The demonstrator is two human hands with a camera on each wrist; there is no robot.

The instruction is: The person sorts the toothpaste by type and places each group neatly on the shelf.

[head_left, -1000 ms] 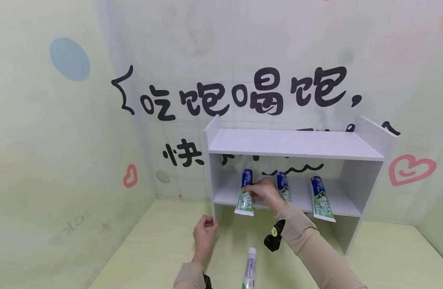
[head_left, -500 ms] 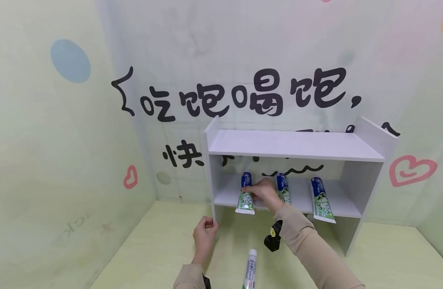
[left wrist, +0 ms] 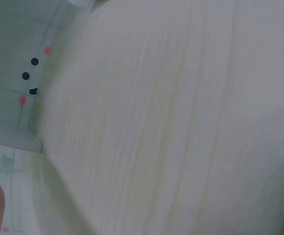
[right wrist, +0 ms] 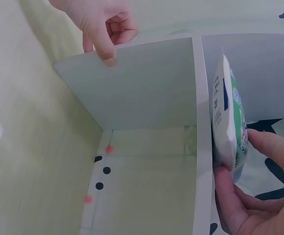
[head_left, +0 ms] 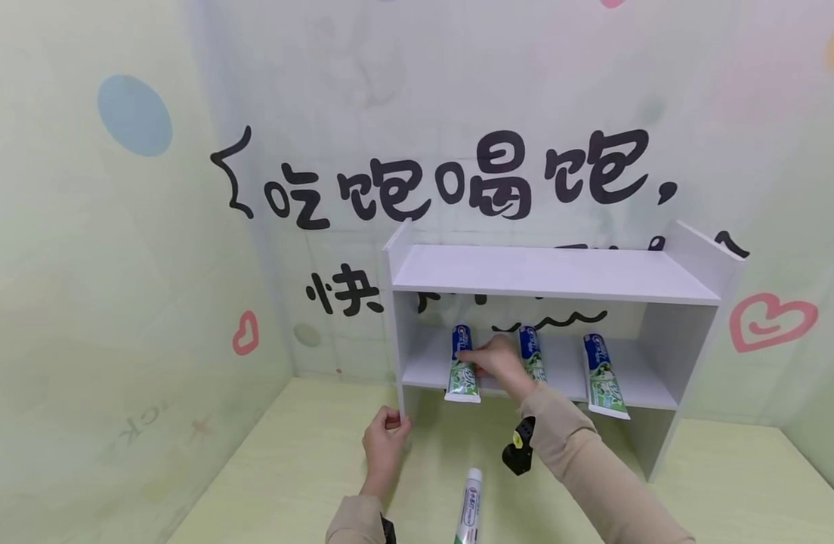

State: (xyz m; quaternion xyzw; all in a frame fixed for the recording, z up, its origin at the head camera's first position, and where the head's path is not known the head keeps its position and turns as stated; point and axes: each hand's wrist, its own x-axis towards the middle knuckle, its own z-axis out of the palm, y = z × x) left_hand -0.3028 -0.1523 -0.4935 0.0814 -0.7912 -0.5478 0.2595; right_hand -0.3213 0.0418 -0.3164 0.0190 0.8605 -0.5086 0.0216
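Observation:
In the head view, my right hand [head_left: 501,364] grips a blue-and-green toothpaste tube [head_left: 463,384] by its sides at the left of the white shelf unit's [head_left: 560,273] lower board. The tube's flat end sticks out past the front edge. The right wrist view shows the thumb and fingers on either face of this tube [right wrist: 232,122], close against the board. My left hand [head_left: 386,446] pinches the lower front edge of the unit's left side panel [right wrist: 132,83], thumb on one face and fingers curled behind. Only a bit of that hand shows in the left wrist view.
Two similar tubes, a middle one [head_left: 529,344] and a right one [head_left: 603,381], lie on the same board. A white-capped tube [head_left: 469,508] lies on the pale table [head_left: 294,461] in front. A printed wall [head_left: 444,91] stands behind the unit.
The held toothpaste tube has settled a little: its blue end has dropped and shifted slightly left, and its flat end has drawn back slightly. My left hand stays on the panel.

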